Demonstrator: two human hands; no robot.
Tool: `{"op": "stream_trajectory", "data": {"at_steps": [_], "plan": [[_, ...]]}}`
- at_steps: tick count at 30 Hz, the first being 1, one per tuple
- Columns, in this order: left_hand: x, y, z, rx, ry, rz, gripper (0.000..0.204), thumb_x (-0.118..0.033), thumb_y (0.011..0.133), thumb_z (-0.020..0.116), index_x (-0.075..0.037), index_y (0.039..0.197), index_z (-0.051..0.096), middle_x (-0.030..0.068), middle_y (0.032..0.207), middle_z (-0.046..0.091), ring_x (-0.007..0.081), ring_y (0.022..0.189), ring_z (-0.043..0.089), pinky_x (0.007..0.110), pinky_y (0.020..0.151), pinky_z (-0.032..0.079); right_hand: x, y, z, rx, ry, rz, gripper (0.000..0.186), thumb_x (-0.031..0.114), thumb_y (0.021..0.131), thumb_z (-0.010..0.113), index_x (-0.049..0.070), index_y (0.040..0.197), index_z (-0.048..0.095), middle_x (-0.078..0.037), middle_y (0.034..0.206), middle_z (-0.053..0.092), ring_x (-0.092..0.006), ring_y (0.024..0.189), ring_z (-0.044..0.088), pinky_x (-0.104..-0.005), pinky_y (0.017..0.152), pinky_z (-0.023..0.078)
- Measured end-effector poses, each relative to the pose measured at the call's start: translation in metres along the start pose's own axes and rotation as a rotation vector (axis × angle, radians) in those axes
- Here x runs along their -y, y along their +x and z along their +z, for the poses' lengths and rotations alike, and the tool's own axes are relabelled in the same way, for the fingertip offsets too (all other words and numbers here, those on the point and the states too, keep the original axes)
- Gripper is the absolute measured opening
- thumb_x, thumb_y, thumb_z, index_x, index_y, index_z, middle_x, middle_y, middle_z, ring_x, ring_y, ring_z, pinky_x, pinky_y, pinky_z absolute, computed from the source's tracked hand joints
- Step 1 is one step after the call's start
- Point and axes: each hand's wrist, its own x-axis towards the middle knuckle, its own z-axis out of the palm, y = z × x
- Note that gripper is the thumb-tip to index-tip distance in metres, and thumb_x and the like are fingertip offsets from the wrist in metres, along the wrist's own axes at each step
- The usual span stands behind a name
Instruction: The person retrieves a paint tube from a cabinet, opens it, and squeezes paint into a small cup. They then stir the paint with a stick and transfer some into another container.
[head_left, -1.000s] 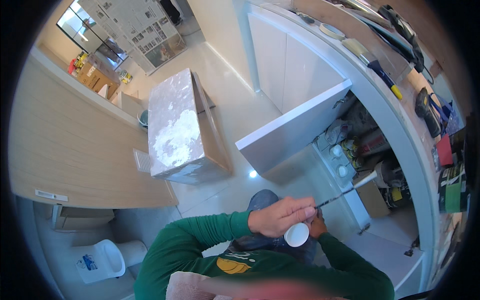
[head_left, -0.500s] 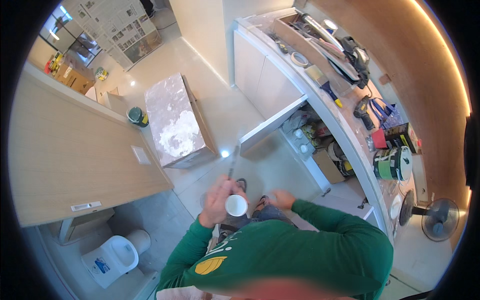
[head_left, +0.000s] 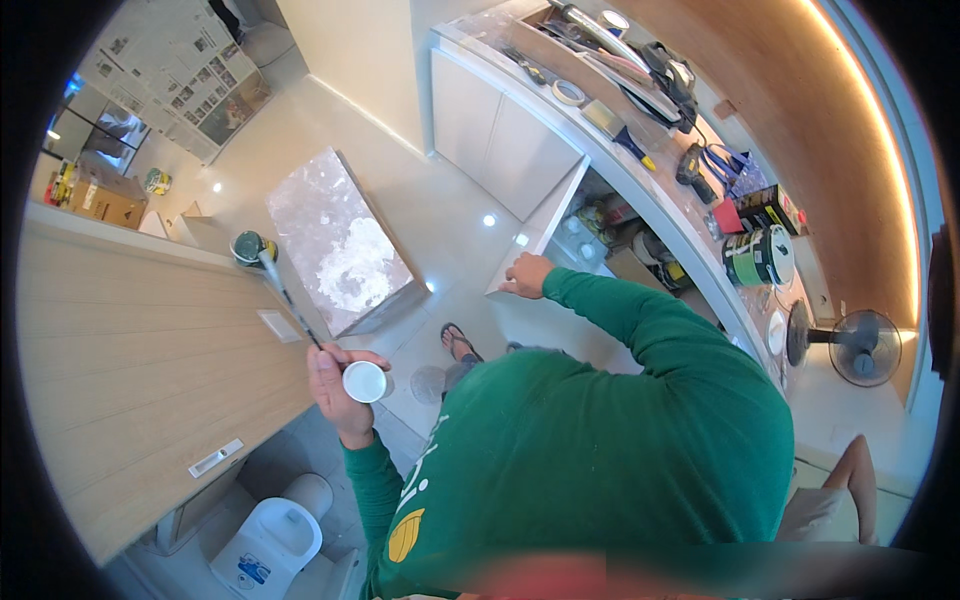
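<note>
My left hand [head_left: 337, 393] is closed around a small white cup [head_left: 364, 381] and a long, thin-handled paint applicator [head_left: 290, 305] with a pale head, which points up-left over a green bucket [head_left: 254, 249]. The cup's rim faces upward. My right hand [head_left: 527, 275] has its curled fingers on the free end of an open white cabinet door [head_left: 556, 210]. Inside that cabinet, cans and white containers [head_left: 592, 228] show partly behind the door and my sleeve. One sandalled foot [head_left: 456, 343] stands below, between my hands.
A patchy white-coated box [head_left: 325, 230] lies ahead. The curved counter [head_left: 465, 40] at right carries tools, tape, a brush, buckets and a fan [head_left: 865, 347]. A wooden door [head_left: 120, 350] and toilet [head_left: 275, 540] are at left. Another person's bare arm [head_left: 855, 470] shows at lower right.
My hands have parted: the left moved left with cup and applicator, the right moved up onto the cabinet door. The camera view has shifted, and another person's arm now shows at lower right.
</note>
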Motion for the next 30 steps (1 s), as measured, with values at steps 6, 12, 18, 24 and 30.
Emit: {"op": "stream_trajectory", "data": {"at_steps": [6, 12, 18, 24, 30], "plan": [[0.001, 0.010, -0.011, -0.106, 0.024, 0.030, 0.035, -0.035, 0.118, 0.033, -0.008, 0.100, 0.044, 0.0234, 0.076, 0.070, 0.0274, 0.068, 0.068, 0.036, 0.068, 0.056, -0.058, -0.096, 0.047, 0.032, 0.088, 0.282, 0.045, 0.042, 0.101, 0.060, 0.006, 0.121, 0.076, -0.021, 0.122, 0.073, -0.0407, 0.124, 0.062, -0.0525, 0.106, 0.052], [0.007, 0.059, 0.017, -0.100, 0.043, -0.003, 0.035, -0.035, 0.118, 0.033, -0.008, 0.099, 0.043, 0.0230, 0.075, 0.068, 0.0276, 0.068, 0.068, 0.037, 0.067, 0.056, -0.100, -0.085, 0.036, 0.172, 0.224, 0.365, 0.047, 0.043, 0.099, 0.063, 0.006, 0.125, 0.075, -0.021, 0.124, 0.074, -0.0394, 0.119, 0.069, -0.0508, 0.105, 0.053], [0.016, 0.147, 0.058, -0.105, 0.108, 0.006, 0.036, -0.038, 0.118, 0.035, -0.008, 0.100, 0.046, 0.0209, 0.076, 0.068, 0.0281, 0.069, 0.069, 0.039, 0.066, 0.058, -0.122, 0.044, -0.027, -0.041, 0.400, 0.145, 0.045, 0.041, 0.100, 0.068, 0.006, 0.126, 0.074, -0.020, 0.108, 0.078, -0.0373, 0.099, 0.074, -0.0461, 0.092, 0.057], [0.036, 0.264, 0.105, -0.101, 0.073, 0.003, 0.036, -0.039, 0.117, 0.037, -0.009, 0.101, 0.049, 0.0208, 0.077, 0.070, 0.0272, 0.069, 0.071, 0.038, 0.065, 0.060, -0.094, 0.151, -0.180, -0.326, 0.712, -0.141, 0.040, 0.028, 0.101, 0.071, 0.006, 0.134, 0.070, -0.017, 0.103, 0.077, -0.0258, 0.089, 0.073, -0.0373, 0.084, 0.058], [0.048, 0.336, 0.127, -0.201, 0.058, -0.002, 0.035, -0.037, 0.117, 0.038, -0.008, 0.101, 0.049, 0.0214, 0.076, 0.070, 0.0256, 0.067, 0.071, 0.036, 0.065, 0.058, -0.005, 0.200, -0.346, -0.505, 0.916, -0.685, 0.043, 0.009, 0.100, 0.070, 0.011, 0.143, 0.067, -0.013, 0.106, 0.075, -0.0203, 0.089, 0.072, -0.0330, 0.082, 0.059]]}}
